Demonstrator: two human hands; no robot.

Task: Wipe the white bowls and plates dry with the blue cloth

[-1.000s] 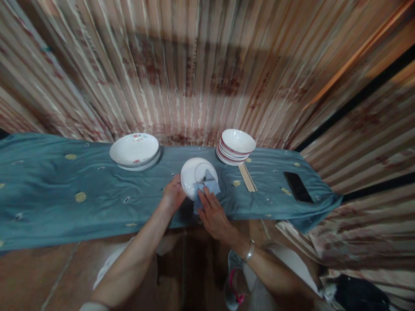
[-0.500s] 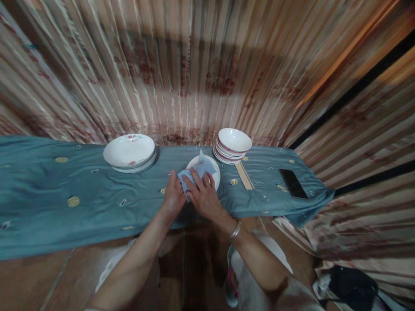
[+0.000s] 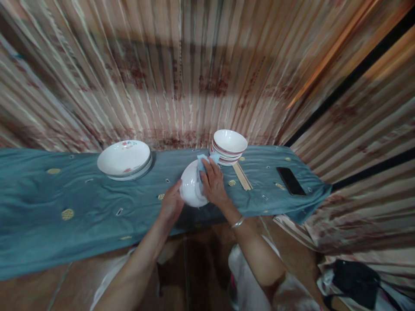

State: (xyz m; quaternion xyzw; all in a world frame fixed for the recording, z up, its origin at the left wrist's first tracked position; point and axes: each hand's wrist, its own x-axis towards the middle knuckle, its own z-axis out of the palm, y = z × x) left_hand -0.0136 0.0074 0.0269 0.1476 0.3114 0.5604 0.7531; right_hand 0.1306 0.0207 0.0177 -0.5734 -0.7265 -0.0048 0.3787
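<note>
Gripping: left hand (image 3: 172, 201) pinches the white bowl (image 3: 190, 188) by its left edge, near middle!
Pressing: right hand (image 3: 213, 183), fingers curved, holds blue cloth (image 3: 203, 161) against its right side.
Far: plates (image 3: 125, 159) left, bowl stack (image 3: 229, 144) right.

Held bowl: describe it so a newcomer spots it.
Find the long blue-green tablecloth. Over it, the left hand grips a white bowl while the right hand holds a pale-blue rag against it. Unlike the stacked bowls beyond, this one is held alone.
</note>
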